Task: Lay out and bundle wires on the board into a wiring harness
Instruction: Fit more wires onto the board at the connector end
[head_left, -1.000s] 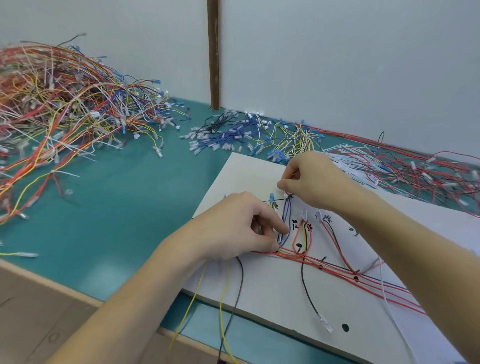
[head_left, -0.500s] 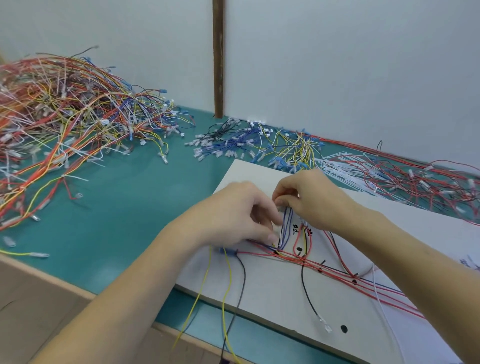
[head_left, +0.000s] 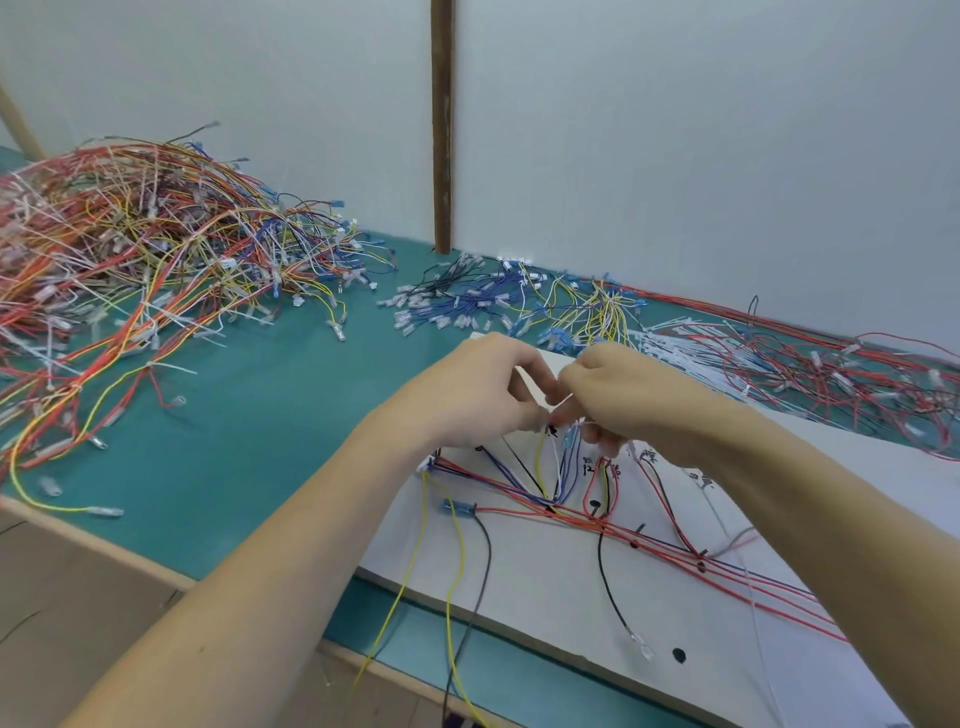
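Left hand (head_left: 470, 387) and right hand (head_left: 618, 395) meet above board (head_left: 545, 587) far edge, both grips pinching thin wires (head_left: 563, 467). Wires light, limp, springy; better hold near terminal ends.

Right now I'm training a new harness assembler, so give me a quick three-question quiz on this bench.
1. True or false: both hands meet above the white board.
2. Which pile lies far left on the green table: A) mixed red, orange and yellow wires, B) only white ties?
3. What colour are the two wires hanging off the board's near edge beside the dark one?

Key: 1 true: left hand and right hand pinch wire ends together. 2 A, the tangled pile. 3 yellow.
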